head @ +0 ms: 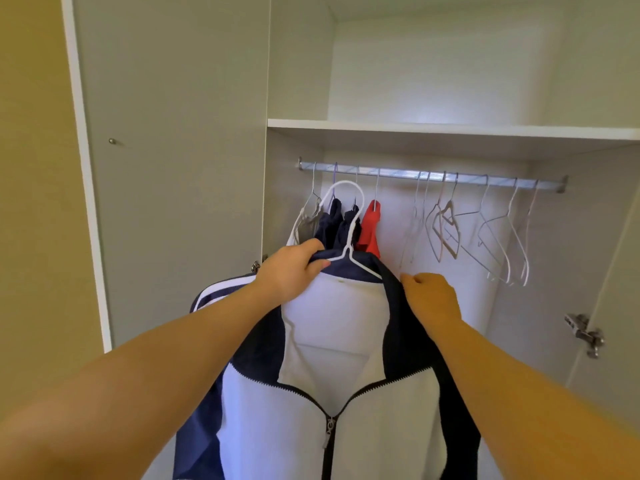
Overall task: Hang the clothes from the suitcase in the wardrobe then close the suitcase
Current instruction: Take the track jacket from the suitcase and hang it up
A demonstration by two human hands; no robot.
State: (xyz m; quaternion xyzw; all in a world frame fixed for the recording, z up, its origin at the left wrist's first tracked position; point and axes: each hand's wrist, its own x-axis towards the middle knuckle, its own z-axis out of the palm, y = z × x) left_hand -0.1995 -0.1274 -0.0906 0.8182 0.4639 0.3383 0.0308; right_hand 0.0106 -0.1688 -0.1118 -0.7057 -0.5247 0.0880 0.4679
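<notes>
The wardrobe [450, 81] fills the frame, its door [173, 133] swung open at the left, a shelf [450, 129] across the upper half and a metal rail [398, 173] just under it.

The jacket [332, 341], white with navy sleeves, is held up at lower centre in front of the rail. Its long axis runs from the collar at mid-frame down past the bottom edge. The front faces the camera, with the zip parted at the top and joined lower down.

The left hand [291, 271] has its fingers curled round the jacket's collar and the left arm of the white hanger [349, 216]. The right hand [431, 296], fingers curled in, pinches the jacket's dark right edge by the hanger's other end.

The hanger sits inside the collar with its hook pointing up. The top of the hook is below the rail and in front of the hung clothes, not over the bar.

Grey, navy [337, 220] and red [370, 226] garments hang at the rail's left end. Empty hangers [485, 230] crowd its right half. Between the red garment and those hangers is a bare stretch of rail, up and right of the hook.

A hinge [585, 334] shows at the right edge.
</notes>
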